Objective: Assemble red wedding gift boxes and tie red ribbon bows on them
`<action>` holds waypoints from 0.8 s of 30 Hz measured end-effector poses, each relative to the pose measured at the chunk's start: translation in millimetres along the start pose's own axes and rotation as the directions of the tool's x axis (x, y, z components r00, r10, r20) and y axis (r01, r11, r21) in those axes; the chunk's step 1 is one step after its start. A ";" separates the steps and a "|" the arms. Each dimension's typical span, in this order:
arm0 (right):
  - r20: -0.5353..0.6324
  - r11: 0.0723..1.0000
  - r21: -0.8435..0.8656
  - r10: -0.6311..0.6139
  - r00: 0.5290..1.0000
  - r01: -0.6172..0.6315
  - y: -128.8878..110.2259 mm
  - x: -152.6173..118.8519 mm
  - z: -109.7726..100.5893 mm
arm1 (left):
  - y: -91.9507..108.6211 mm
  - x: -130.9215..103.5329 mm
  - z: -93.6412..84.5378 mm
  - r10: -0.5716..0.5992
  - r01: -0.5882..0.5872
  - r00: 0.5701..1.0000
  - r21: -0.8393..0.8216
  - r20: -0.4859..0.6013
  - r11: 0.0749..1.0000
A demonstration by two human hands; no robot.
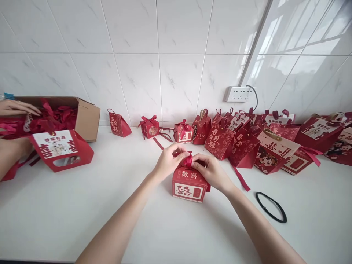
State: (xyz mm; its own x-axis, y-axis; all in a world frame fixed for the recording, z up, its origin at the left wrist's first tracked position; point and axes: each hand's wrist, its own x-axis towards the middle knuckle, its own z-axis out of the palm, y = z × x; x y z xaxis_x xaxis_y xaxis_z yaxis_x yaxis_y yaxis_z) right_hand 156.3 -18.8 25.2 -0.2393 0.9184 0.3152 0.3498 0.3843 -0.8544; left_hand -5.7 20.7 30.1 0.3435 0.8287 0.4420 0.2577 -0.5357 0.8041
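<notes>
A red gift box (189,185) with white panels and Chinese characters stands upright on the white table (154,227). Above its top, both hands pinch a red ribbon (189,160). My left hand (171,161) grips it from the left, thumb and fingers pressed together. From the right, my right hand (210,170) holds the ribbon close to the lid, its fingers curled over the box's upper right. The fingers partly hide the ribbon loop.
At left, another person's hand (19,108) reaches over a cardboard box (89,119) of red ribbons, behind a red bag (82,150). Small red boxes line the wall, with many at right. A black band (271,207) lies front right; a power strip (240,94) is behind.
</notes>
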 end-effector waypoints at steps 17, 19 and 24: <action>0.026 0.997 -0.053 -0.050 0.998 0.051 -2.1 -2.9 5.7 | -1.0 -12.3 7.2 0.190 -0.200 0.969 -0.050 -0.161 0.978; 0.035 0.997 -0.064 -0.046 0.998 0.048 -1.4 -2.7 5.6 | -0.1 -12.4 6.9 0.241 -0.248 0.957 -0.027 -0.159 0.968; 0.019 0.999 -0.038 -0.006 1.000 0.007 0.3 -2.2 4.9 | 1.3 -13.1 7.1 0.339 -0.335 0.895 0.064 -0.288 0.940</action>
State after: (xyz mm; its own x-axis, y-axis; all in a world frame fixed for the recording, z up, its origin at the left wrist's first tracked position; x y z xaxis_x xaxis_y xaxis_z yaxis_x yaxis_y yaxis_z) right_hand 152.6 -21.1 22.2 -0.2584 0.9141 0.3124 0.3819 0.3937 -0.8361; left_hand -3.4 8.0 22.5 0.1348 0.6070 0.7832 0.1849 -0.7919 0.5820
